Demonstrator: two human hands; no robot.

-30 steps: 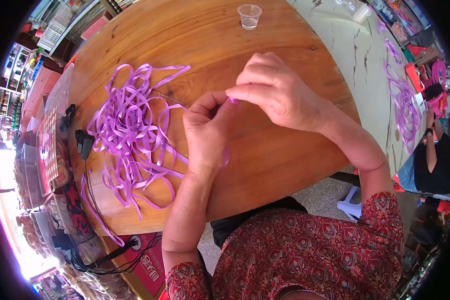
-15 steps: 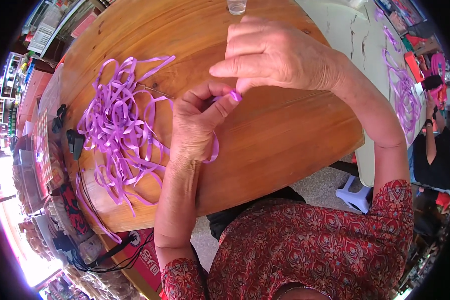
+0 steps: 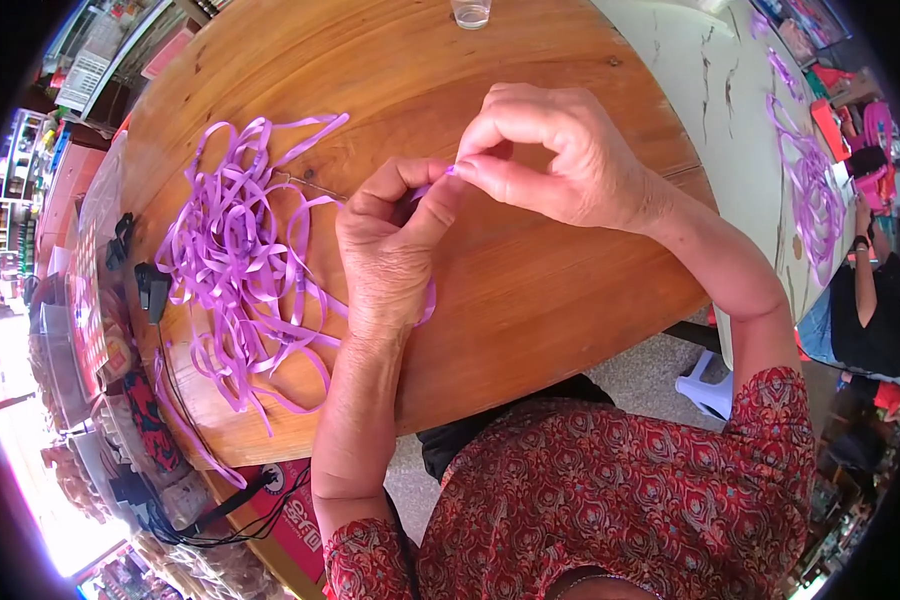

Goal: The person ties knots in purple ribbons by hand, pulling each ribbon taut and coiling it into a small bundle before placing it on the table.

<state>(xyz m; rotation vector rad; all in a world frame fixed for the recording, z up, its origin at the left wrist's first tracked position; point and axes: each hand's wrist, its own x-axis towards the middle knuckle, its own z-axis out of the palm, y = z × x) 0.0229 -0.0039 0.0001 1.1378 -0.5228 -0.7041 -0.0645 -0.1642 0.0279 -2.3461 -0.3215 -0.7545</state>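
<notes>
Above the wooden table (image 3: 560, 290), my left hand (image 3: 388, 240) pinches a purple ribbon (image 3: 429, 302) between thumb and bent forefinger. A short bit of it peeks out at the fingertips, and a loop hangs below the palm. My right hand (image 3: 568, 158) meets it there, thumb and forefinger closed in a pinch on the ribbon's tip. Most of the held piece is hidden inside the left hand. To the left of that hand lies a loose, tangled heap of purple ribbons (image 3: 235, 240), some trailing toward my left forearm.
A clear glass (image 3: 471, 14) stands at the far edge. Black plugs with cords (image 3: 152, 290) rest on the table's left side. On the right, a pale marbled table (image 3: 685, 75) holds more purple ribbon (image 3: 812, 200), near another person (image 3: 865, 310). A white stool (image 3: 705, 385) is beneath.
My right hand has come down and turned, its thumb and forefinger now pinched at the ribbon tip. My left hand has shifted slightly left, still gripping the ribbon.
</notes>
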